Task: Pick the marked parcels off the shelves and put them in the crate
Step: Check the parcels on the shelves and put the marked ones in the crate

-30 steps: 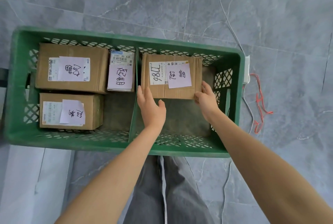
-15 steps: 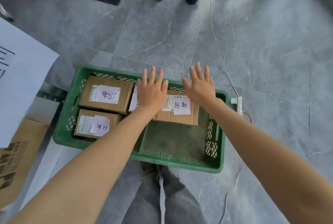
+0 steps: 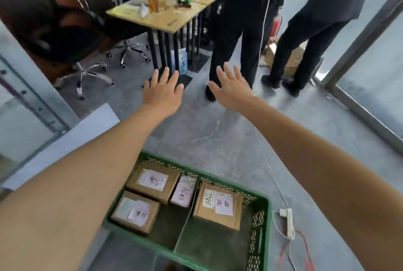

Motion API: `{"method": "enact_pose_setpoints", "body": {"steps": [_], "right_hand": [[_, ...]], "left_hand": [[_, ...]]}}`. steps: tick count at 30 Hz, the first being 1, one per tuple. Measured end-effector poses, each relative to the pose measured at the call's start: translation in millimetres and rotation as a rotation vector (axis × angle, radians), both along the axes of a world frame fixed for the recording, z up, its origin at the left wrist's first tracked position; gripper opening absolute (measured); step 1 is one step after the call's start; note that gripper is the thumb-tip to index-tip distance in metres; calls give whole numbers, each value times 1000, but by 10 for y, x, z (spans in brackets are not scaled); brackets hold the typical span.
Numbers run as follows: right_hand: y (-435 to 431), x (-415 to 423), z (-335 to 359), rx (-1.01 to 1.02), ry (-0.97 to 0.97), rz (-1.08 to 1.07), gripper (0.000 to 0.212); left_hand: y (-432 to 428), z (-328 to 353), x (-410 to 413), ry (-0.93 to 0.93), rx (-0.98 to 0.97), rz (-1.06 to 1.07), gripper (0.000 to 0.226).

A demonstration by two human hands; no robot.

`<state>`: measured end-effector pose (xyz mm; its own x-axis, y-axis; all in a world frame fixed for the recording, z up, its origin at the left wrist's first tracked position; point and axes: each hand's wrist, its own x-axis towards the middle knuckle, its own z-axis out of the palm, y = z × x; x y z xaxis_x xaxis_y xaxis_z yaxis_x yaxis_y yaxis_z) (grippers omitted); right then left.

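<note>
A green slotted crate (image 3: 262, 203) sits on the grey floor at the bottom of the view, split by a divider. Its left half holds two brown parcels (image 3: 152, 180) (image 3: 135, 213) and a small flat parcel (image 3: 184, 191), each with a handwritten note. The right half holds one brown parcel (image 3: 218, 207) marked 7786. My left hand (image 3: 162, 94) and my right hand (image 3: 232, 89) are raised far above and beyond the crate, fingers spread, holding nothing.
Two people in dark trousers (image 3: 231, 37) (image 3: 305, 37) stand ahead. A wooden desk (image 3: 165, 16) with bottles and an office chair (image 3: 65, 37) are at the left. A power strip (image 3: 289, 222) and cables lie right of the crate. A glass door frame (image 3: 357, 44) is at right.
My hands let go of the 7786 parcel in the crate's right half and rose with fingers spread. The view tilted up from the crate to the room.
</note>
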<state>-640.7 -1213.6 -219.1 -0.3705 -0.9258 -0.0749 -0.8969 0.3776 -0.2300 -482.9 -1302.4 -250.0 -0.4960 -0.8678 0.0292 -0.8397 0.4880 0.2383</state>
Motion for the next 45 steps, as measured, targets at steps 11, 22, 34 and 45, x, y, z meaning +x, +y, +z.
{"method": "enact_pose_setpoints", "body": {"steps": [11,22,34,45], "right_hand": [[-223,1419,707,35,83,476,62],[341,3322,949,-40,147,1046,60],[2003,5395,1247,-160,43,1531,58],[3427,6962,926,-67,56,1612,62]], "left_hand": [[400,723,1735,81,-27,317,52],[1948,1242,3387,-21,-80,845,53],[4199,1563,4953,-110,-168,1334,53],[5904,1416,6275,-110,-154,1485,52]]}}
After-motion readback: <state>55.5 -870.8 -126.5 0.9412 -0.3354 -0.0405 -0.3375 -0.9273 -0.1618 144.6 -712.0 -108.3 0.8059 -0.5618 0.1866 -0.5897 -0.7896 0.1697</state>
